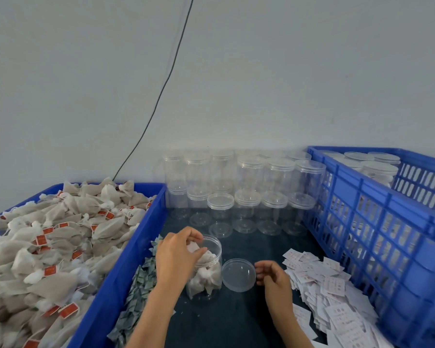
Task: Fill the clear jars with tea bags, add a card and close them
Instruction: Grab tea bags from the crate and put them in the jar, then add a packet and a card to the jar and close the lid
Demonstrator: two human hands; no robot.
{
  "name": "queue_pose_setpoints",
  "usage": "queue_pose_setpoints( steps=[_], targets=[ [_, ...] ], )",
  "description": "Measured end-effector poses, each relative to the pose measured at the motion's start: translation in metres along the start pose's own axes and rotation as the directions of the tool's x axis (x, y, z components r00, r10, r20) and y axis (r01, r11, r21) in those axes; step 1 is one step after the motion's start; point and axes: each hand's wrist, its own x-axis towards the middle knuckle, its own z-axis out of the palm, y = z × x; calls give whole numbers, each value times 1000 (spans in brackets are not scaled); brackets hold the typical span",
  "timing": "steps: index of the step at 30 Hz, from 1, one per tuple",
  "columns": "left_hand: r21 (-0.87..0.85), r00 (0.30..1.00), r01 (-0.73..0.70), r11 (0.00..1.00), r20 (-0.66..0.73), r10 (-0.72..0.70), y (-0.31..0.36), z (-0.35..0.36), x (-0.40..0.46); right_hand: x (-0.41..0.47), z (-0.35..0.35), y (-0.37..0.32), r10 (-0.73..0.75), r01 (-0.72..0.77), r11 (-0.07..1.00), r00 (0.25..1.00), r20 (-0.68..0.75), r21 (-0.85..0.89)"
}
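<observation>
An open clear jar point(207, 272) stands on the dark table, partly filled with tea bags. My left hand point(177, 254) hovers over its mouth, fingertips pinching a small white piece at the rim. Beside the jar on its right lies a clear round lid point(238, 274). My right hand point(271, 272) has curled fingers at that lid's right edge; contact cannot be told. White printed cards point(324, 285) lie in a loose heap to the right. A blue tray point(136, 234) on the left is heaped with tea bags point(48, 247) carrying red tags.
Empty lidded clear jars point(236, 192) stand stacked in rows against the wall. A tall blue crate point(374, 222) on the right holds closed jars. Small grey-green sachets point(138, 285) lie heaped along the tray's right wall. A black cable hangs down the wall.
</observation>
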Motion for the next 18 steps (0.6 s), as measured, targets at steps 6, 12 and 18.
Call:
queue_pose_setpoints(
  steps=[6, 12, 18],
  targets=[
    [-521, 992, 100, 848, -15, -126, -13, 10, -8, 46, -20, -20, -219, 142, 877, 968, -120, -458],
    [-208, 985, -148, 967, -118, 126, -29, 24, -31, 92, -41, -17, -83, 70, 324, 996, 45, -943],
    [530, 944, -329, 782, 219, 249, -11, -9, -13, 105, -50, -5, 51, 20, 191, 998, 31, -981]
  ],
)
